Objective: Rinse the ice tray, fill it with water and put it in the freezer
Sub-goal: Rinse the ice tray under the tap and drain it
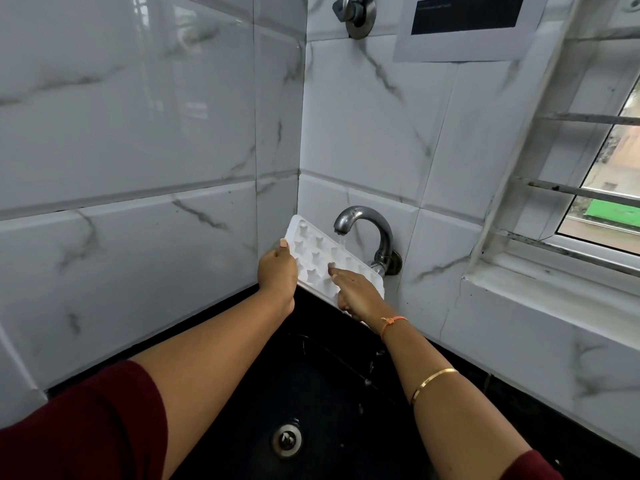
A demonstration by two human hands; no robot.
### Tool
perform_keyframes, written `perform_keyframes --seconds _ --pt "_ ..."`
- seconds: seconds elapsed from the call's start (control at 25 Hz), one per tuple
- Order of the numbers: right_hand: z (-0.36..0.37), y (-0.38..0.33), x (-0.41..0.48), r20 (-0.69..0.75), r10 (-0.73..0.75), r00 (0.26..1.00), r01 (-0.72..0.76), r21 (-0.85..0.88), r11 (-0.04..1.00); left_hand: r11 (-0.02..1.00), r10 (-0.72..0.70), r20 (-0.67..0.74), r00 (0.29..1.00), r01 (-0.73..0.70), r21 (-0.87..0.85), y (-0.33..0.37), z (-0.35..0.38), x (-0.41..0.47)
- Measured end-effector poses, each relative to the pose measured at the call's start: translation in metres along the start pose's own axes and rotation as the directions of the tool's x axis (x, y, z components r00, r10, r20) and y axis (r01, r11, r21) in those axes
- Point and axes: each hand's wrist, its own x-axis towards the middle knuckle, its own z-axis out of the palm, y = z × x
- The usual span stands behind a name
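A: Two hands on one white ice tray (320, 252), just below the middle of the frame, right?

B: Yes. The tray is held tilted over the black sink (311, 393), its star-shaped pockets facing the camera, under the spout of the metal tap (367, 230) on the tiled wall.

A: How does the left hand (277, 271) stand?

B: Curled around the tray's left edge, thumb on the front face, fingers hidden behind it.

A: And the right hand (356, 294)?

B: Its forefinger is stretched out and presses into one of the pockets; the other fingers are folded against the tray's lower right part. Whether they grip that edge I cannot tell.

A: Is water running?

B: A thin stream of water (342, 241) falls from the spout onto the tray's upper rows.

A: Anything else in the sink?

B: Only the steel drain (286, 439), at the bottom centre of the frame. A barred window (602, 188) fills the right edge.
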Motion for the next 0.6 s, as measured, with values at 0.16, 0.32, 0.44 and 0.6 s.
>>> perform_keyframes --seconds 0.16,0.32,0.44,0.6 --pt "-0.002 0.002 0.002 -0.071 0.012 0.997 -0.011 0.01 1.0 1.0 -0.004 0.014 1.0 0.004 -0.003 0.0 0.0 -0.002" --pt "0.0 0.003 0.005 -0.014 0.022 1.0 -0.022 -0.021 1.0 1.0 0.021 0.014 1.0 -0.02 -0.009 0.001 0.001 -0.004" --pt "-0.003 0.009 0.008 -0.028 0.047 0.999 -0.043 0.112 0.993 1.0 0.008 -0.009 1.0 -0.008 -0.002 0.001 -0.004 -0.001" --pt "-0.003 0.014 0.009 -0.162 0.143 0.976 -0.107 0.209 0.972 1.0 -0.019 0.0 1.0 0.019 -0.018 -0.003 -0.008 0.002"
